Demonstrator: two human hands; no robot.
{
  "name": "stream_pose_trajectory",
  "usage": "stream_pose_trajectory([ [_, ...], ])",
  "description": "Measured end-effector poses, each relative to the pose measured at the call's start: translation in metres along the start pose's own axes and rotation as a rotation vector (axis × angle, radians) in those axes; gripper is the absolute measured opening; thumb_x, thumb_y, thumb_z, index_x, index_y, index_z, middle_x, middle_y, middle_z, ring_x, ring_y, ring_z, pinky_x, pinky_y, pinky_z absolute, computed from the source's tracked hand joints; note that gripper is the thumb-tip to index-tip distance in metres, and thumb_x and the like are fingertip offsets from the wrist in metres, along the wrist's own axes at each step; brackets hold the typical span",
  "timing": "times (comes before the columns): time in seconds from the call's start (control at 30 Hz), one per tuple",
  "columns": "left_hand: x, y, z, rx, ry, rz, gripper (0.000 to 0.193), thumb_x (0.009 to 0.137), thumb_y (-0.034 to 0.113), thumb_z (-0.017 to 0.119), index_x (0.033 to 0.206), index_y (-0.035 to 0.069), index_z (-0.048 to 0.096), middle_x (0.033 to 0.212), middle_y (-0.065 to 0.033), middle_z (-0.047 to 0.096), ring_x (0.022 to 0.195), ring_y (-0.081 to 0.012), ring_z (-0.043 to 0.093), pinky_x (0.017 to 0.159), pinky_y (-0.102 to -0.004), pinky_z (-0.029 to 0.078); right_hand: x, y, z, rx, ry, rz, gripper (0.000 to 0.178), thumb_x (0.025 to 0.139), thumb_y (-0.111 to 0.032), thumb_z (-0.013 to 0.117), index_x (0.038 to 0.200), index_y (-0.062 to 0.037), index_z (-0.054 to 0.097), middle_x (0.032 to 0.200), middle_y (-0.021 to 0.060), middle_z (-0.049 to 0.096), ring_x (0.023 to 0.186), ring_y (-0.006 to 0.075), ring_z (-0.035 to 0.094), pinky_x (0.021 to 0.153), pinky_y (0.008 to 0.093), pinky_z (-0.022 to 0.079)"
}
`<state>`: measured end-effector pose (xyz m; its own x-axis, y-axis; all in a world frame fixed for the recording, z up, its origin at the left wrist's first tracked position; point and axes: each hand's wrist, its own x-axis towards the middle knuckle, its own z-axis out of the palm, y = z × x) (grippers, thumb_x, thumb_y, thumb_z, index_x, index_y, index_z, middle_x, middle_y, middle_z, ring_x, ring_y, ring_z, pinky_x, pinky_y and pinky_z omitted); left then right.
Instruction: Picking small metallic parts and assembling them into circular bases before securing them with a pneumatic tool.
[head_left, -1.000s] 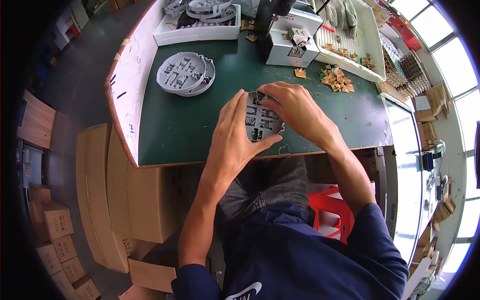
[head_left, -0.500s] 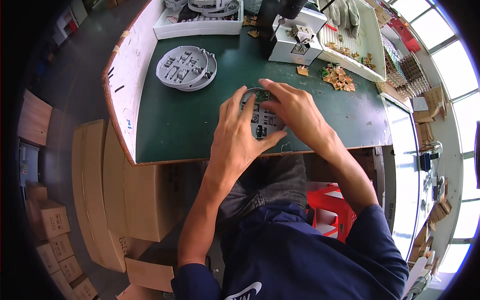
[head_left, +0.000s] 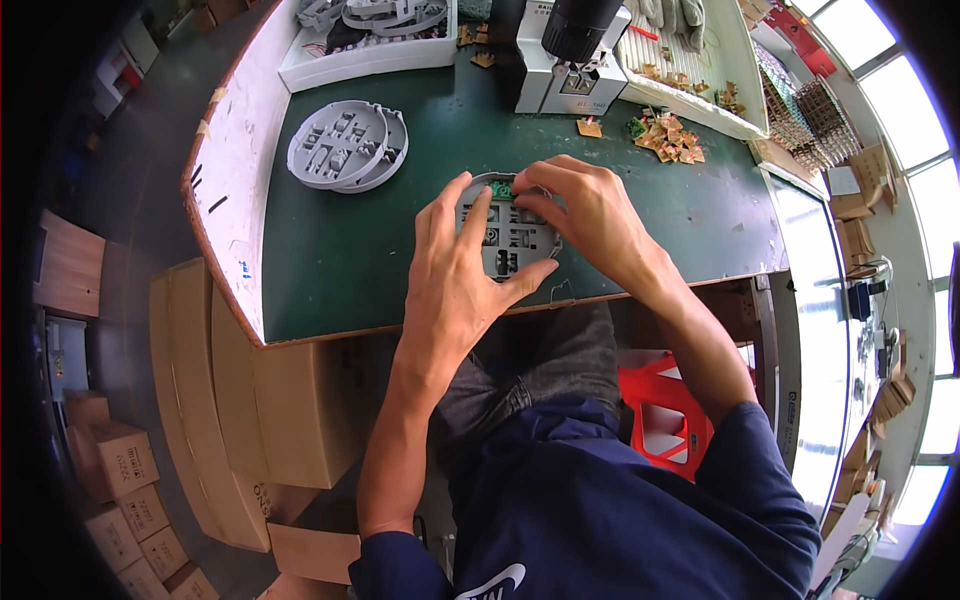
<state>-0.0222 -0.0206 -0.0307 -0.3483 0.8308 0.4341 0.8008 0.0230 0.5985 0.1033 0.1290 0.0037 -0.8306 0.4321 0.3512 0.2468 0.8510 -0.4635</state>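
Seen from above, a person in a dark blue shirt sits at a dark green counter point(head_left: 330, 270) with a raised white rim along its left and far sides. Both bare hands work on a round grey plastic plate point(head_left: 508, 238) lying flat near the counter's front edge, just ahead of the person's lap. The plate is moulded with small ribs and pockets.

The left hand point(head_left: 455, 275) lies over the plate's left side, fingers spread and pointing away from the person, thumb hooked against the plate's near edge, gripping it. The right hand point(head_left: 590, 215) curls over the plate's far right part, its fingertips pinched together on a small green part point(head_left: 506, 190) at the plate's far rim.

To the far left, well apart from the hands, a stack of similar grey round plates point(head_left: 345, 147) rests on the counter. Behind it, a white tray point(head_left: 365, 60) at the far edge holds more grey plastic mouldings, piled loosely. A second long white tray point(head_left: 690, 95) to the far right holds small brown and green pieces; a little heap of the same small pieces point(head_left: 668, 138) lies on the counter beside it. Between the trays stands a white benchtop machine point(head_left: 568, 65) with a black cylinder on top.

Cardboard boxes point(head_left: 215, 400) are stacked on the floor to the left, and a red stool point(head_left: 665, 400) shows under the person.
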Motion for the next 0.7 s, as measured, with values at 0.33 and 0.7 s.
stream_pose_trajectory([
  [0.33,0.001,-0.003,0.001,0.131,0.01,0.085,0.086,0.079,0.051,0.084,0.134,-0.009,0.059,0.143,-0.0239,0.047,0.129,-0.0389,0.051,0.105,-0.0463,0.05,-0.009,0.003,0.005,0.01,0.032,-0.019,0.017,0.093,-0.008,0.07,0.109,-0.002,0.072,0.107,0.0171,0.07,0.089,0.0382,0.071,0.078,0.0421,0.058],
  [0.7,0.01,-0.002,0.008,0.119,0.026,0.115,0.081,0.077,0.053,0.084,0.131,-0.002,0.057,0.145,-0.0227,0.047,0.128,-0.0388,0.051,0.106,-0.0491,0.047,0.148,-0.022,-0.104,0.615,0.464,-0.112,0.068,0.103,-0.05,0.062,0.131,0.0114,0.056,0.115,0.0169,0.069,0.106,0.021,0.064,0.096,0.033,0.051],
])
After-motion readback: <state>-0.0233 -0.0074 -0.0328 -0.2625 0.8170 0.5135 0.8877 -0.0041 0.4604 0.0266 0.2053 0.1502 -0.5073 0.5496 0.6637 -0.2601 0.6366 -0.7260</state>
